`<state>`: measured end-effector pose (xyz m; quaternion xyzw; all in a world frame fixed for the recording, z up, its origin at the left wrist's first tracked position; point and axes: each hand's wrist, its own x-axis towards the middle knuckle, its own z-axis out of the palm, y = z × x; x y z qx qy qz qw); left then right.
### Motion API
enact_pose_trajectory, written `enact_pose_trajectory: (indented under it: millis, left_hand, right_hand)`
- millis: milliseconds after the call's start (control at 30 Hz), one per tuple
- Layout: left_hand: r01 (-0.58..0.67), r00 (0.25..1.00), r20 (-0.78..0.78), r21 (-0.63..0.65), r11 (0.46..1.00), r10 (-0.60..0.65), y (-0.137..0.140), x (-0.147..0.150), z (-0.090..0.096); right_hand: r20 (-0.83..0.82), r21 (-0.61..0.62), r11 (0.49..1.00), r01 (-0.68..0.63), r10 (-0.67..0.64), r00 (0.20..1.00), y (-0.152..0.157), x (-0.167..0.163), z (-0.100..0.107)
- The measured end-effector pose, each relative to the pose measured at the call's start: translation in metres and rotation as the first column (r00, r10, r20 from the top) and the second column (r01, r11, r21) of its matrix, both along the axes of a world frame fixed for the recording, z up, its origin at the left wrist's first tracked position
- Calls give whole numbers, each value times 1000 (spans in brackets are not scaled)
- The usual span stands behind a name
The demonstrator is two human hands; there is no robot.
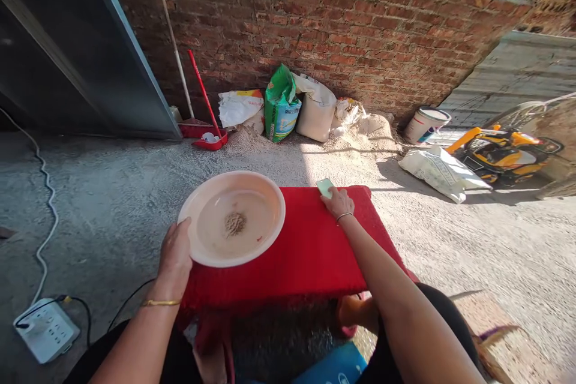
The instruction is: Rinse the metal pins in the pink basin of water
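Observation:
A wide, pale pink basin rests at the left of a low table with a red cover. Shallow water seems to lie in it, with a small heap of brownish grains at the middle and a tiny reddish bit near the right side. My left hand grips the basin's near-left rim, its thumb on top and the other fingers hidden below. At the table's far right edge, my right hand is closed on a pale green flat piece, whose kind I cannot make out.
A white power strip with cables lies on the ground at left. Along the brick wall stand a red dustpan, a green sack, a white sack and a bucket. A yellow-and-black machine is at right.

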<state>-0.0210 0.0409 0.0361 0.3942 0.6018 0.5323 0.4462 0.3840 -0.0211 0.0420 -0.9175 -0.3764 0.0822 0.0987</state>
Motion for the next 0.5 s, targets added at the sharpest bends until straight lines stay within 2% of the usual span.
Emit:
enact_pose_trajectory:
  millis: [133,200,267,367,433,500]
  left_hand:
    - [14,999,47,22,1000,-15,-4,4,3]
    - [19,997,67,47,999,-22,-6,4,4]
    - [26,996,86,69,997,-32,-7,4,5]
    - [27,994,100,48,998,-32,-6,3,3]
    - [29,994,104,38,999,-33,-4,2,1]
    - [33,994,100,38,999,-37,-2,1,1]
  right_hand:
    - [19,-65,969,237,-236,971,-67,75,11]
    - [28,-79,954,289,-288,957,-98,98,16]
    - [19,-56,957,285,-284,959,-119,109,17]
    - [-27,28,975,221,-220,975,-122,93,12]
    - [-25,94,989,118,-116,993,-110,58,6]
    - [33,140,987,-78,74,997,-94,10,-2]
